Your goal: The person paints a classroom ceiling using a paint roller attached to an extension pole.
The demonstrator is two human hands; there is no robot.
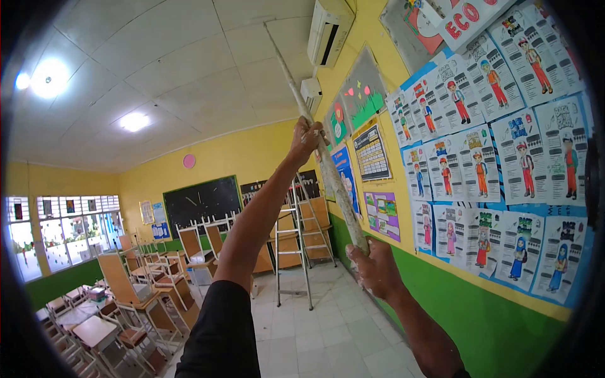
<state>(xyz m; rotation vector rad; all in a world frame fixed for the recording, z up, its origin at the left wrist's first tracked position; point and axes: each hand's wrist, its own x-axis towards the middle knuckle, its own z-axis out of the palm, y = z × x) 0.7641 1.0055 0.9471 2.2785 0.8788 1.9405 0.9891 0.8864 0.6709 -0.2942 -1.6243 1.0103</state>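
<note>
Both of my hands grip a long, thin pole (337,186) with a whitish, blotchy surface. My left hand (305,137) is closed around its middle, arm stretched out and up. Lower down, my right hand (375,268) wraps around the thick near end. The pole slants up and away to the left, its far tip overlapping the pale ceiling panels (189,75) in this view. What sits at that tip is too small to make out.
Air conditioners (329,34) hang high on the right wall, close to the pole's line. A stepladder (292,252) stands ahead on the tiled floor (315,340). Stacked chairs and desks (126,283) crowd the left. Posters (482,145) cover the right wall; a blackboard (201,201) hangs at the back.
</note>
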